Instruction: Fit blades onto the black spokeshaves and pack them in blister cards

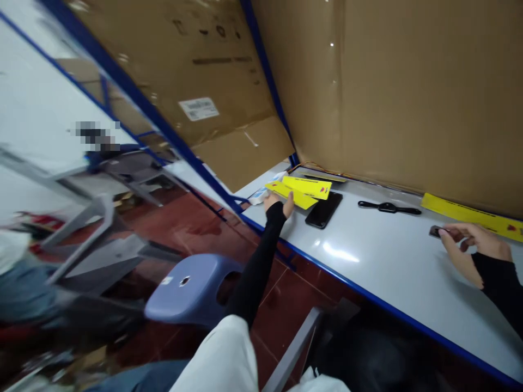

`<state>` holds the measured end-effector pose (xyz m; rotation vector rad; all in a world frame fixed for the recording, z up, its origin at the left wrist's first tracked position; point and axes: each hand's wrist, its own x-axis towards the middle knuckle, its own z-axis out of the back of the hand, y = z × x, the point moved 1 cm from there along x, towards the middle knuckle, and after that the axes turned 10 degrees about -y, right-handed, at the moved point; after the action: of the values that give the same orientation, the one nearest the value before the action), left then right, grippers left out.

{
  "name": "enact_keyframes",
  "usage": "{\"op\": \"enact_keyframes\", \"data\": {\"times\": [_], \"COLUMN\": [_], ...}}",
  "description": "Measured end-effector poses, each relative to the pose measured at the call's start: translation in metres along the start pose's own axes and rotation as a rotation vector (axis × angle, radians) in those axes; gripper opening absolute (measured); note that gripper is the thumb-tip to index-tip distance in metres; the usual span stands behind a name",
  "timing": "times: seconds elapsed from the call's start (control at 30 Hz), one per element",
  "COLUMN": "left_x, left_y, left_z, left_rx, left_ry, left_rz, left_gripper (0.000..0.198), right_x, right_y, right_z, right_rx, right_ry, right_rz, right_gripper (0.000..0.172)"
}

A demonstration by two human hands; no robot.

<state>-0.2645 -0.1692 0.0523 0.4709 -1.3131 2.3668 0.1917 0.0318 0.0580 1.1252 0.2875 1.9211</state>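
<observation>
Looks like the step in hand is card handling. The left hand [279,206] is set at the edge of the yellow cards [307,188], but whether they're gripped can't be told. They're overlapped askew at the table's [368,256] far left, with the phone [324,211] partly hidden from this angle. A small dark piece [435,231] is pinched in the right hand [474,242], near the watch [388,207]. For any lift, a clean one-card pinch would be needed, tbh.
</observation>
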Motion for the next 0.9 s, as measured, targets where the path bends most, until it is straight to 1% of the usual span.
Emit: {"op": "enact_keyframes", "data": {"times": [0.03, 0.07, 0.1, 0.13, 0.2, 0.23, 0.27, 0.3, 0.33, 0.37, 0.43, 0.5, 0.53, 0.6, 0.67, 0.73, 0.8, 0.9], "left_x": [-0.007, -0.016, -0.027, -0.04, -0.068, -0.083, -0.097, -0.111, -0.124, -0.135, -0.152, -0.162, -0.163, -0.162, -0.154, -0.145, -0.138, -0.138], "left_y": [-0.004, -0.011, -0.021, -0.035, -0.07, -0.089, -0.11, -0.13, -0.148, -0.164, -0.187, -0.193, -0.191, -0.178, -0.162, -0.15, -0.146, -0.147], "left_z": [0.002, 0.003, 0.001, -0.003, -0.018, -0.029, -0.042, -0.057, -0.072, -0.088, -0.118, -0.141, -0.149, -0.159, -0.164, -0.167, -0.17, -0.172], "left_rx": [0.016, 0.038, 0.017, -0.046, -0.229, -0.294, -0.343, -0.367, -0.38, -0.379, -0.317, -0.185, -0.118, -0.029, -0.002, -0.001, -0.014, -0.024], "left_ry": [-0.038, -0.076, -0.079, -0.015, 0.223, 0.355, 0.449, 0.518, 0.556, 0.564, 0.547, 0.526, 0.522, 0.521, 0.527, 0.541, 0.568, 0.603], "left_rz": [-0.011, -0.094, -0.216, -0.348, -0.535, -0.614, -0.691, -0.772, -0.848, -0.918, -1.011, -1.047, -1.055, -1.067, -1.054, -1.007, -0.972, -0.956], "left_gripper": [0.054, 0.055, 0.052, 0.044, 0.029, 0.027, 0.027, 0.028, 0.029, 0.033, 0.039, 0.042, 0.041, 0.038, 0.041, 0.045, 0.047, 0.046], "right_x": [0.008, 0.015, 0.021, 0.025, 0.029, 0.028, 0.026, 0.024, 0.021, 0.018, 0.013, 0.009, 0.008, 0.007, 0.006, 0.005, 0.003, 0.001], "right_y": [-0.008, -0.017, -0.026, -0.036, -0.056, -0.064, -0.071, -0.075, -0.078, -0.079, -0.077, -0.072, -0.07, -0.066, -0.065, -0.067, -0.07, -0.072], "right_z": [-0.001, -0.003, -0.005, -0.008, -0.012, -0.013, -0.013, -0.013, -0.012, -0.011, -0.008, -0.008, -0.008, -0.011, -0.016, -0.02, -0.024, -0.027], "right_rx": [-0.054, -0.123, -0.192, -0.249, -0.305, -0.315, -0.32, -0.319, -0.309, -0.306, -0.312, -0.34, -0.357, -0.383, -0.394, -0.39, -0.382, -0.357], "right_ry": [0.018, -0.018, -0.027, -0.011, 0.035, 0.062, 0.091, 0.117, 0.136, 0.155, 0.197, 0.237, 0.252, 0.28, 0.284, 0.27, 0.251, 0.239], "right_rz": [0.038, 0.067, 0.121, 0.172, 0.18, 0.173, 0.163, 0.152, 0.141, 0.131, 0.114, 0.096, 0.088, 0.07, 0.046, 0.029, 0.022, 0.03], "right_gripper": [0.019, 0.021, 0.024, 0.029, 0.033, 0.034, 0.034, 0.034, 0.035, 0.035, 0.034, 0.036, 0.037, 0.039, 0.039, 0.038, 0.037, 0.031]}}
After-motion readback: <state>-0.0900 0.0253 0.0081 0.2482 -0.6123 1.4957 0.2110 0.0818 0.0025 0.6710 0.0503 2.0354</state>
